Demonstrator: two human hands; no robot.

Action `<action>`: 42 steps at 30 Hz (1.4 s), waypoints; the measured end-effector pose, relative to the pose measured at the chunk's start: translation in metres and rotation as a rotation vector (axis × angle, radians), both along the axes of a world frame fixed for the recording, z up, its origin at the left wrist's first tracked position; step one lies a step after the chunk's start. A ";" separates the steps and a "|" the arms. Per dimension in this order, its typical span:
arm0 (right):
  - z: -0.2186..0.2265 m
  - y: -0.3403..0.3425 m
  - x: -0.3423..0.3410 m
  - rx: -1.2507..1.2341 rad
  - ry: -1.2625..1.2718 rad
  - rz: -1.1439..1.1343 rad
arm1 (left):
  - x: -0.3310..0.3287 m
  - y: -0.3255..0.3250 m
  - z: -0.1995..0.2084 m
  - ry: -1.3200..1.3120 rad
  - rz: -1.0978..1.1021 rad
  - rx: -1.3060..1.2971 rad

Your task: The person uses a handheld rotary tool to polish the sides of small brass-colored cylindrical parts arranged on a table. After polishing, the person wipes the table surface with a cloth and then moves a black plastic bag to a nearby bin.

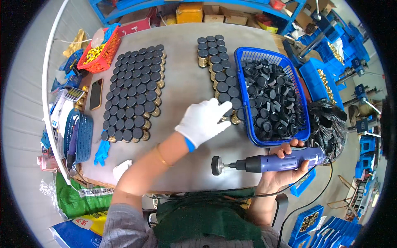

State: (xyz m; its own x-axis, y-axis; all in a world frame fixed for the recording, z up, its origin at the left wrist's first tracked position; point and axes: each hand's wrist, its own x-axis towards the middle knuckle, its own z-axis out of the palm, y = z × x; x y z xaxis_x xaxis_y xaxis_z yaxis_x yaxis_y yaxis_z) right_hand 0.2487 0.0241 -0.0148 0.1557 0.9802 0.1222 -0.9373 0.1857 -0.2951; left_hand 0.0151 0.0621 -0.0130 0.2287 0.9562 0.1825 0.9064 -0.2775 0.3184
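My left hand (pixel 203 120), in a white glove, reaches across the bench beside the right-hand rows of small brass-coloured pieces with black round caps (pixel 220 77). Its fingers are apart, their tips close to the capped pieces at the near end of those rows; no object shows between them. My bare right hand (pixel 289 162) is wrapped round a purple electric screwdriver (pixel 275 163). The tool lies level, its dark disc-shaped head (pixel 216 165) pointing left over the bench. A blue basket (pixel 248 124) full of loose black caps (pixel 271 97) stands just beyond the screwdriver.
A larger block of capped pieces (pixel 134 89) covers the bench's left half. Beyond it are a phone (pixel 96 94) and a red basket (pixel 108 56). A blue glove (pixel 101 153) lies near a dark blue basket (pixel 84 138). The screwdriver's cable (pixel 306 215) hangs at right, near a black plastic bag (pixel 328 124).
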 end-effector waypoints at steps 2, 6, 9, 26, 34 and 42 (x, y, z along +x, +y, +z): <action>0.003 -0.002 0.005 0.017 0.024 -0.015 | 0.008 0.006 -0.015 0.001 0.034 0.027; 0.003 0.003 0.020 0.032 -0.006 -0.097 | 0.004 0.003 -0.048 -0.361 0.215 -0.118; -0.002 0.008 0.029 0.028 0.037 -0.126 | -0.016 -0.026 -0.057 -1.169 0.350 -0.633; -0.019 0.005 0.005 -0.055 -0.029 -0.038 | 0.015 -0.092 0.000 -0.159 0.006 -0.550; 0.003 0.001 0.011 -0.013 0.071 -0.015 | 0.002 -0.093 -0.002 -0.247 0.010 -0.361; -0.004 0.006 0.023 -0.050 0.094 -0.045 | -0.034 -0.089 0.005 -1.026 0.146 -0.803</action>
State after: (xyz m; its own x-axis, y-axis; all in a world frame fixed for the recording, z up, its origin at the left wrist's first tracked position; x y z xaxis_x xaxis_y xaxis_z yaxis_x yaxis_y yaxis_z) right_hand 0.2720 0.0300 -0.0193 0.2080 0.9765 0.0560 -0.9524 0.2152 -0.2159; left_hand -0.0185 -0.0266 -0.0078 0.2127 0.8830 -0.4183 0.1598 0.3909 0.9064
